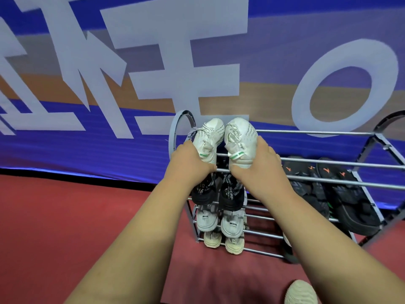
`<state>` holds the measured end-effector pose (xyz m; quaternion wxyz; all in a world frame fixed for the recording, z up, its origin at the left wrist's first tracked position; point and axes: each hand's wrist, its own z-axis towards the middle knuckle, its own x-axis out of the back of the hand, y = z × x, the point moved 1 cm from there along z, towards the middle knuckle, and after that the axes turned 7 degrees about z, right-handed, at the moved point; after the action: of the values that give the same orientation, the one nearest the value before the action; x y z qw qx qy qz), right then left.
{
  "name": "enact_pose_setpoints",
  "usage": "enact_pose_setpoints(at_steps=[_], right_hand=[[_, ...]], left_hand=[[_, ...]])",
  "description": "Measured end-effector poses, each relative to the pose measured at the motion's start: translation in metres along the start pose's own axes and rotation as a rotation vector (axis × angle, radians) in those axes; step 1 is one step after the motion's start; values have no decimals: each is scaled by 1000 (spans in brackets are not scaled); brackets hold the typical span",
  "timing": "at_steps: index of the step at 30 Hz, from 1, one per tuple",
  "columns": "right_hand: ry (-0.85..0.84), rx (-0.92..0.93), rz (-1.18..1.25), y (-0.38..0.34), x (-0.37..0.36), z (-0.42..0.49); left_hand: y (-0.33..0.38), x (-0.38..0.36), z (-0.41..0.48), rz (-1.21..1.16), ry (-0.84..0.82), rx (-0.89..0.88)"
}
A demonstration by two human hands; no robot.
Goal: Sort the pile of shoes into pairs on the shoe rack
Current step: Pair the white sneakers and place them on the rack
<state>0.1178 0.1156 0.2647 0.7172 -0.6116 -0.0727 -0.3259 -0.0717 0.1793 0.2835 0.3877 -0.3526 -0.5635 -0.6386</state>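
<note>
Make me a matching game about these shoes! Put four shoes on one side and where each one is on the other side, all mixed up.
Shoes:
1. white shoes
2. black sneakers
3. black sandals
4. lone cream shoe

Places:
A. on the red floor
B. top of the rack, gripped by the left hand and right hand
C. right part of the rack
D. left end, just under the top level

Pairs: 1-B, 2-D, 3-C, 4-A

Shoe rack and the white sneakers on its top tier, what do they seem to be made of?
Shoe rack: probably metal tubing with a smooth grey, slightly glossy finish; the thin round rails catch light along their length. White sneakers: likely knit or mesh textile uppers, matte, with fabric laces and a woven-looking texture; the soles are too hidden to judge.
</note>
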Motion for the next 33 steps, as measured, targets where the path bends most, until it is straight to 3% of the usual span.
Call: enact_pose_setpoints(at_steps=[10, 16, 33], right_hand=[[-25, 64, 13, -4, -4, -9], [-30, 84, 56, -4, 0, -11], [-58, 141, -226, -4, 46, -64]], left_hand=[[-11, -2, -11, 8, 150, -70], [-11, -4, -13, 37, 156, -75], [-11, 16, -66, 254, 68, 62]])
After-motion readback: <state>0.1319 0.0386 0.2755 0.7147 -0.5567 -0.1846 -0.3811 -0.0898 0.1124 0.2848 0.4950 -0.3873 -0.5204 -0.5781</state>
